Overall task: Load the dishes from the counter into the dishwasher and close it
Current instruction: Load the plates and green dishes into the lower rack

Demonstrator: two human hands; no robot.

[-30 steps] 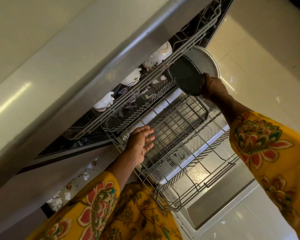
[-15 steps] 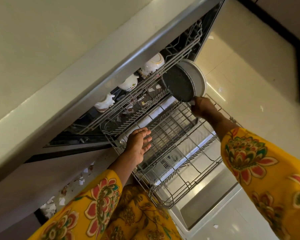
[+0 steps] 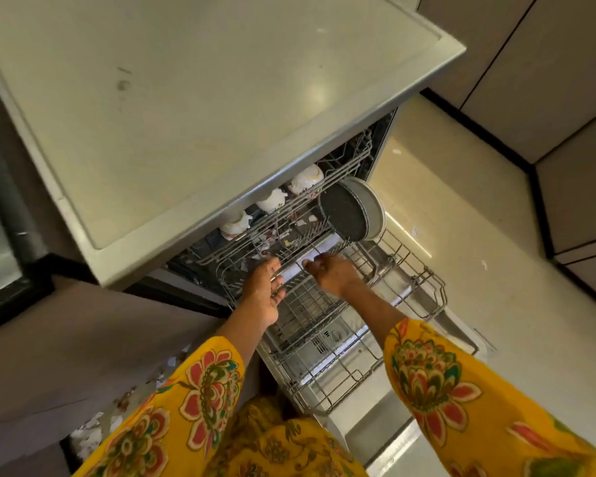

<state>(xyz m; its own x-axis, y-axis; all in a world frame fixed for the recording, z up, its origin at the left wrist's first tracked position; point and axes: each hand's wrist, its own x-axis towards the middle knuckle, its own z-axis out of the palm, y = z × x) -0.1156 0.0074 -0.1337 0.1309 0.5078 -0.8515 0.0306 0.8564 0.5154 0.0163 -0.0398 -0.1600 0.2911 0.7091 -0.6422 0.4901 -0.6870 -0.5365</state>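
Hands: left hand [image 3: 264, 290] relaxed, touching lower rack [image 3: 427, 297]; right hand [image 3: 334, 273] gripping its wires.

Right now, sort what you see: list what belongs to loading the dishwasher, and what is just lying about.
Part of the job:
- dark plate and pale plate, standing on edge in the lower rack
- white cups in the upper rack
- open dishwasher door
- left hand and right hand, both at the lower rack's wires

Lying about:
- paper scraps on the floor
- countertop
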